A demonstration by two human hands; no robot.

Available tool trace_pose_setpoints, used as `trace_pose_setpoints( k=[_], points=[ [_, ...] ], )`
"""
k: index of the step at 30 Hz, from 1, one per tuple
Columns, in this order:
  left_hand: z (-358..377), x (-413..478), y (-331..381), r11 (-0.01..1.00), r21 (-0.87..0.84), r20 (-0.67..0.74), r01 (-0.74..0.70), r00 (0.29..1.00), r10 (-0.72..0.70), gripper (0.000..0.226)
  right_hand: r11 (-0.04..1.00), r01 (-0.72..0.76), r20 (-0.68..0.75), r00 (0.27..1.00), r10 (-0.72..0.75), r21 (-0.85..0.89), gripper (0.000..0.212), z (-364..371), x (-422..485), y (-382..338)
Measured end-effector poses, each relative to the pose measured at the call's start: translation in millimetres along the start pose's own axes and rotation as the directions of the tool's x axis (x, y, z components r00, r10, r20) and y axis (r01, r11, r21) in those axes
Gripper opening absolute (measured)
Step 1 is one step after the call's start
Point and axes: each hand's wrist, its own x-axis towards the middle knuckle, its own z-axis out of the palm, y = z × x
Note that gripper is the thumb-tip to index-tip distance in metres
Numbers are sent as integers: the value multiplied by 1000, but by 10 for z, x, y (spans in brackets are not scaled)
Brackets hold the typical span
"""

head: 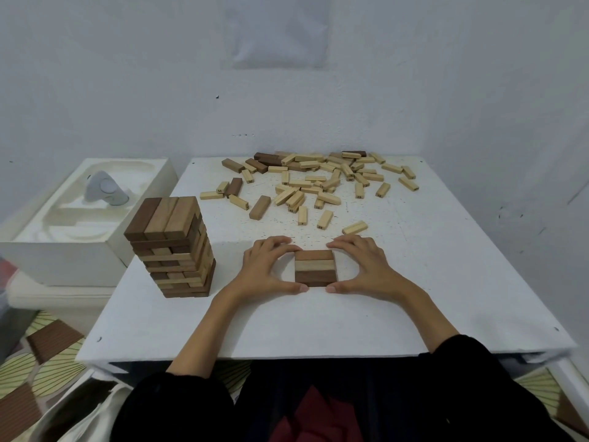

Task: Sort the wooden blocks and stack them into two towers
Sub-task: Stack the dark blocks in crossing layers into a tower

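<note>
A tall tower (172, 247) of mixed brown and tan wooden blocks stands at the table's left. In front of me lies a low layer of three blocks (315, 268), brown, tan and dark brown, side by side. My left hand (267, 266) and my right hand (363, 264) cup this layer from both sides, fingertips at its far corners and thumbs at its near corners. A loose pile of blocks (318, 180), mostly pale with a few dark ones, is scattered across the far half of the white table (446, 282).
A white moulded box (79, 218) with a grey object (105, 189) in it stands to the left of the table. The white wall runs behind and along the right. Below the table's near edge are my dark sleeves and a patterned floor.
</note>
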Motion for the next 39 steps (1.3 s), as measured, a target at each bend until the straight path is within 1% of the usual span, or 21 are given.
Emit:
trace_pose_setpoints(
  k=[4,7,9,12,14,17,20,23,25,28,31,34,36,39],
  points=[
    [-8,-3,-10,1000,2,10,-7,1000,7,89,1000,3,-1,1000,-3,4,82,-2,8,25],
    [-15,-8,6,1000,-10,-5,-12,1000,12,87,1000,15,-16,1000,-15,-5,89,4,11,27],
    [-16,-13,15,1000,-12,-17,-16,1000,16,86,999,34,-38,999,-34,-2,90,17,5,29],
    [-25,-9,16,999,-21,-18,-26,1000,26,84,998,53,-62,997,-51,17,88,18,-7,34],
    [-36,-8,20,999,-35,-9,-28,1000,28,80,998,63,-72,996,-60,32,81,7,-16,31],
    [-68,-9,31,994,-109,-14,-29,1000,28,72,993,74,-86,994,-66,88,68,-35,-21,7],
    [-145,0,94,975,-216,-31,-60,998,54,68,988,104,-108,990,-92,110,70,-151,-18,-52],
    [-268,34,243,953,-284,-88,-104,993,82,72,984,141,-157,980,-123,108,64,-352,-17,-141],
    [-375,65,370,941,-305,-130,-146,985,111,70,980,174,-194,969,-153,96,65,-522,-29,-230],
    [-560,88,553,936,-274,-194,-220,966,170,66,976,208,-236,954,-187,64,66,-768,-41,-382],
    [-751,105,709,941,-205,-249,-270,944,216,70,970,240,-266,938,-222,40,64,-969,-64,-526],
    [-964,97,843,956,-60,-302,-286,918,256,76,961,275,-282,925,-257,29,61,-1110,-46,-697],
    [-1154,47,900,956,-3,-325,-292,905,276,78,953,302,-281,917,-283,28,59,-1176,-1,-860],
    [-1457,-72,875,961,66,-336,-269,901,275,73,942,335,-273,909,-315,28,60,-1178,104,-1129]
  ],
)
